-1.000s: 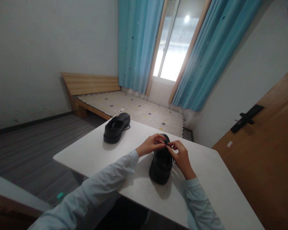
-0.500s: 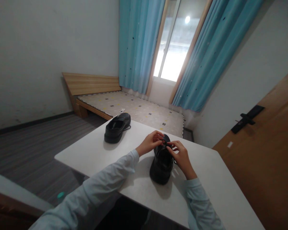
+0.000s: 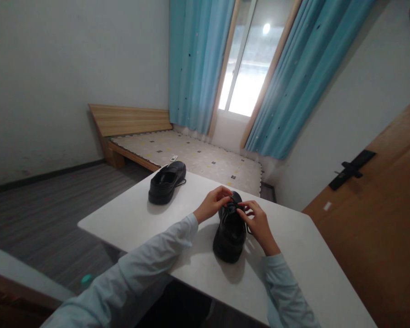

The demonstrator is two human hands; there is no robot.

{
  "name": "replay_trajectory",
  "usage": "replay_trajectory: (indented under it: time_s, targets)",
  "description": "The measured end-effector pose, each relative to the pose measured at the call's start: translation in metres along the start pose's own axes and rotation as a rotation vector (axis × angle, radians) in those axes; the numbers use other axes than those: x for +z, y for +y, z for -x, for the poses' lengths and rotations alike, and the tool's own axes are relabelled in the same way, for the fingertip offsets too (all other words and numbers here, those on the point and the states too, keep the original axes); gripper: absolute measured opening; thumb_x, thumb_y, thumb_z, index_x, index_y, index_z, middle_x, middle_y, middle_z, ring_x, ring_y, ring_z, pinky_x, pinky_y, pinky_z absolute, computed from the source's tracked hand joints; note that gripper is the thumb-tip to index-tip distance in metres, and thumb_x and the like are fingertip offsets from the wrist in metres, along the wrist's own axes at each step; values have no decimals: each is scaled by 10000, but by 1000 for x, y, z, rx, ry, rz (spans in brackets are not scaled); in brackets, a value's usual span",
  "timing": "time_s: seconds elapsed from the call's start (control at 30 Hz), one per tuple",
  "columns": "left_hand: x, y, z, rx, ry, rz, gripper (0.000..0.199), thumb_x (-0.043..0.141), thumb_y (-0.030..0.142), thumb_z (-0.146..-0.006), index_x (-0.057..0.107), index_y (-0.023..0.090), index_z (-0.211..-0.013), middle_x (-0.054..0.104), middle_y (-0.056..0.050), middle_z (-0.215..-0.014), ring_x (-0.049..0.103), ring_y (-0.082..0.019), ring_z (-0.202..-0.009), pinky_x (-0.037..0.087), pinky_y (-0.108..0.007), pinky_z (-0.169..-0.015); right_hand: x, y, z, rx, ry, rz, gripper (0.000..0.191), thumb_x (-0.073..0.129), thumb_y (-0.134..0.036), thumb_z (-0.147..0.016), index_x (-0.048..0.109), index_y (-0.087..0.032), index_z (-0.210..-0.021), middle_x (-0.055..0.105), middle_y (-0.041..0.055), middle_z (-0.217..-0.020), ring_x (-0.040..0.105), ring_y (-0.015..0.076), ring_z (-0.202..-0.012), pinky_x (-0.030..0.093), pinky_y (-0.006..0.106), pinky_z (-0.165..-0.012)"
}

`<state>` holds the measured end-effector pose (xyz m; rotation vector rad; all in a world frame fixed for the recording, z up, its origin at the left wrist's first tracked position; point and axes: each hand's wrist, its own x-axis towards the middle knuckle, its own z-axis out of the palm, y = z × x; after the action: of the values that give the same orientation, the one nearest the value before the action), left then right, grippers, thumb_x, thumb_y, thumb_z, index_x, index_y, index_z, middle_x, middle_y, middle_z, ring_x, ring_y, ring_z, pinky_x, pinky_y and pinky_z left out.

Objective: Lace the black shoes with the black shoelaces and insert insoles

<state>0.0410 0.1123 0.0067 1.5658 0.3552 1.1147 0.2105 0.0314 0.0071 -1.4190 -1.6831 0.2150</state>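
Observation:
A black lace-up shoe (image 3: 229,237) stands on the white table (image 3: 294,255), its heel toward me and its toe pointing away. Over its front part, my left hand (image 3: 212,203) pinches the black shoelace (image 3: 233,203) from the left side. My right hand (image 3: 258,221) holds the lace between thumb and fingertips from the right side. A loose lace end hangs beside the shoe under my right hand. The other black shoe (image 3: 161,193) rests farther left on the table, with a lace loop sticking out on its right.
Behind the table is a low wooden bed (image 3: 205,157) with a small white object (image 3: 174,158) on it. A wooden door (image 3: 379,205) with a black handle is on the right. Blue curtains (image 3: 201,68) frame the window. A green round item (image 3: 86,279) lies on the floor.
My left fingertips have shifted slightly on the lace over the shoe's front. My right hand and both shoes look unmoved.

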Motion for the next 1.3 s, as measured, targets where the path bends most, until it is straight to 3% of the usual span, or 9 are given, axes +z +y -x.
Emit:
replay_trajectory:
  time_s: [0.13,0.33,0.47,0.93,1.07,1.2,1.3]
  targets:
    - [-1,2,0,-2,4,-54,244,596,340,-791,538,126,-894,576,-32,-821,564,-113,-712,456,-201,-555,0,-1,0,-6,5,3,243,588,-397,-801,646,-187,-909,600,77,-920,576,184,-769,500,305,-607]
    - [-5,8,3,81,0,-440,136,511,243,-846,588,154,-913,631,-23,-823,559,-107,-711,456,-218,-644,0,-1,-1,-22,17,14,249,587,-410,-799,650,-192,-900,604,77,-908,577,183,-755,503,304,-595]
    - [-7,10,4,152,1,-574,131,489,211,-853,595,163,-914,649,-24,-859,569,-112,-730,456,-232,-693,1,1,0,-27,16,23,250,585,-412,-800,651,-192,-899,606,78,-909,577,184,-755,505,306,-597]
    - [-8,9,3,235,38,-713,120,508,196,-849,619,173,-889,632,-53,-855,530,-157,-803,438,-294,-779,-1,-3,0,-48,24,26,233,584,-404,-808,663,-198,-883,592,71,-900,575,181,-771,509,315,-635]
    - [-9,10,5,224,-36,-626,147,520,232,-846,606,166,-944,644,-36,-865,555,-128,-770,432,-237,-711,-1,-6,0,-20,36,14,245,548,-407,-833,663,-192,-864,600,66,-865,572,169,-727,492,295,-614]
    - [-9,12,8,154,-148,-602,175,507,268,-848,619,154,-922,628,6,-725,512,-87,-620,395,-196,-611,-1,-2,0,25,61,-25,274,476,-395,-870,648,-183,-850,615,59,-842,576,157,-693,472,269,-579]
    - [-8,14,9,136,-155,-605,198,501,298,-851,629,151,-886,621,12,-684,496,-79,-579,373,-185,-567,0,4,1,124,48,-111,263,504,-404,-842,634,-177,-872,628,49,-804,571,145,-610,448,252,-503]
